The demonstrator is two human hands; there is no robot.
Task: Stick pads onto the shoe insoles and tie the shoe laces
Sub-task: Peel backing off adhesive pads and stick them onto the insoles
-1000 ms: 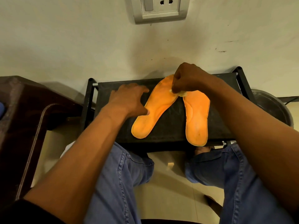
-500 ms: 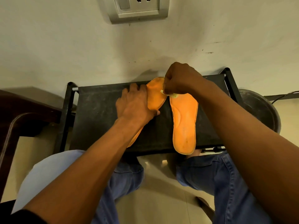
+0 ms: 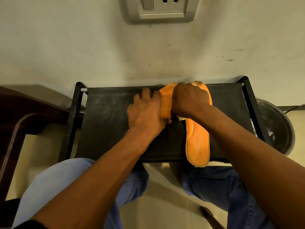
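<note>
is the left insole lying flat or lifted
Cannot tell. The left hand rests on the left insole and the right hand covers more, leaving only an orange strip in view.

Two orange insoles on a black rack top; the right insole (image 3: 198, 142) lies flat, heel at six o'clock overhanging the near edge, toe at twelve; the left insole (image 3: 165, 103) shows only its middle and toe; a pale yellowish pad (image 3: 181, 118) peeks between them.
</note>
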